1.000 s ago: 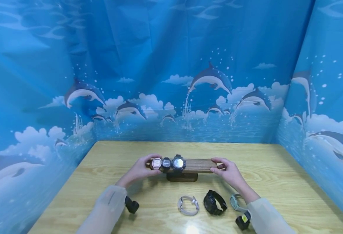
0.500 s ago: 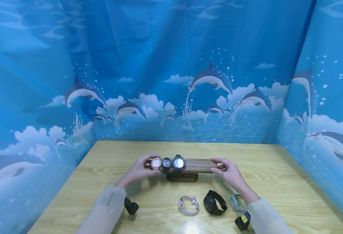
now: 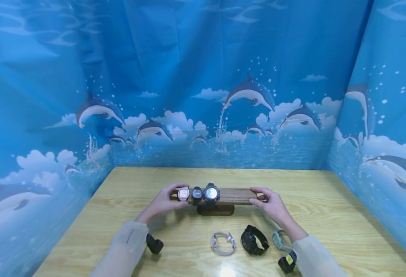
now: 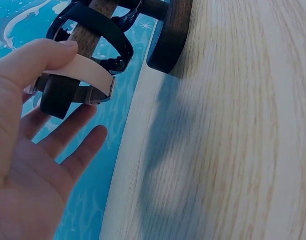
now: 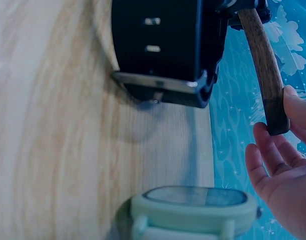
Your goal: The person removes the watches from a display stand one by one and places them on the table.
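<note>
A dark wooden watch stand [image 3: 235,196] holds a pink square-faced watch [image 3: 183,194], a small black watch [image 3: 197,193] and a larger black round-faced watch [image 3: 211,193] on its bar. My left hand [image 3: 165,201] grips the pink watch near the bar's left end. In the left wrist view, the thumb presses its pink strap [image 4: 85,71], while the other fingers extend on the far side. At the bar's right end, my right hand [image 3: 270,201] pinches the wood between thumb and fingers, as the right wrist view also shows.
On the table [image 3: 182,246] in front of the stand lie a pale grey watch [image 3: 214,243], a big black watch [image 3: 249,240] and a mint-green watch [image 3: 277,239], the last beside my right forearm. A blue dolphin-print curtain [image 3: 196,77] surrounds the table.
The pink watch has slid slightly left along the bar with my left hand, widening its gap from the small black watch. My right hand and the stand have stayed put.
</note>
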Motion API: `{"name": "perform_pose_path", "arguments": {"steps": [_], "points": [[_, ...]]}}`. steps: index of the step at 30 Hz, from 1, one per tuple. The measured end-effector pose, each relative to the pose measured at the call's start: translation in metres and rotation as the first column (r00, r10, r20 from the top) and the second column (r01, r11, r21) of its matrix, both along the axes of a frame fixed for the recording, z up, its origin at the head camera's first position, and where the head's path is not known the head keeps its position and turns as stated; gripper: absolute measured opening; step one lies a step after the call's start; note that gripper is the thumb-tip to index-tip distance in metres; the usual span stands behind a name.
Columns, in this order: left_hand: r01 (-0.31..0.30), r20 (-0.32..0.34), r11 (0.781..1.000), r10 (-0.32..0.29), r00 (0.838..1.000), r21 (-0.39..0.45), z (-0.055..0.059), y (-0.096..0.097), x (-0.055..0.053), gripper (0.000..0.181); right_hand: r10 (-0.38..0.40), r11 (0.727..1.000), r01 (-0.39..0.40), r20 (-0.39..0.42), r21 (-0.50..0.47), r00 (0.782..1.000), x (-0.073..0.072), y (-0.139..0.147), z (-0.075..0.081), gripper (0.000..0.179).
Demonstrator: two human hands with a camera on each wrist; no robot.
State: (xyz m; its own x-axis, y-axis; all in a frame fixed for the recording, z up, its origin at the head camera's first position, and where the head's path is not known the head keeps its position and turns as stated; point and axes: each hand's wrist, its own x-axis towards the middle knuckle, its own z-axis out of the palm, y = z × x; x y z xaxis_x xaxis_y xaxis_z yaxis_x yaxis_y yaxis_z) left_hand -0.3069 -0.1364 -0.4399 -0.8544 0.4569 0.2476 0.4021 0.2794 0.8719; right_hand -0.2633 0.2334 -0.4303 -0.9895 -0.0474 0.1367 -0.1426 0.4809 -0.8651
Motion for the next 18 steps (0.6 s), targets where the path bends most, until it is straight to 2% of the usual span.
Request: {"name": "perform_pose_path", "arguments": {"steps": [18], "points": [[0.017,0.013,0.997,-0.018,1.000,0.076,-0.0045,-0.0015,0.0015,0.058,-0.021,1.000,0.021,0.005,0.007,1.000,-0.0010,-0.0006,-0.0012,0.046]]}}
